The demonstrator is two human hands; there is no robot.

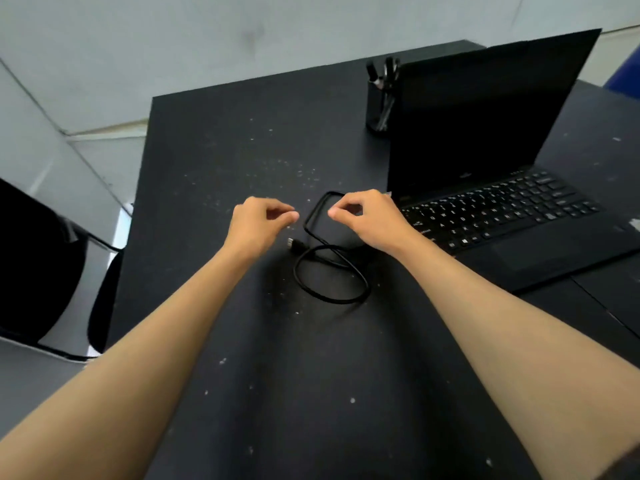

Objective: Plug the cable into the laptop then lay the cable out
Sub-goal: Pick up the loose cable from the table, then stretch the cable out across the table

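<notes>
Chair, black, at far left, beside the dark speckled table. Left hand hovers above the table left of the cable, fingers loosely curled, thumb and forefinger near each other but holding nothing. Just right of it, black cable lies on the table in a loose coil: one loop near the table's middle, a second narrower loop running up toward the laptop. Its free plug rests on the table below the left hand's fingertips. Right hand sits over the upper loop, fingers curled inward, thumb and forefinger pinched close; cannot tell whether they actually grip the cable. The cable's far end is hidden behind this hand. Open laptop, screen dark, stands right of the hand. Black pen holder with pens stands behind the laptop's left edge.
</notes>
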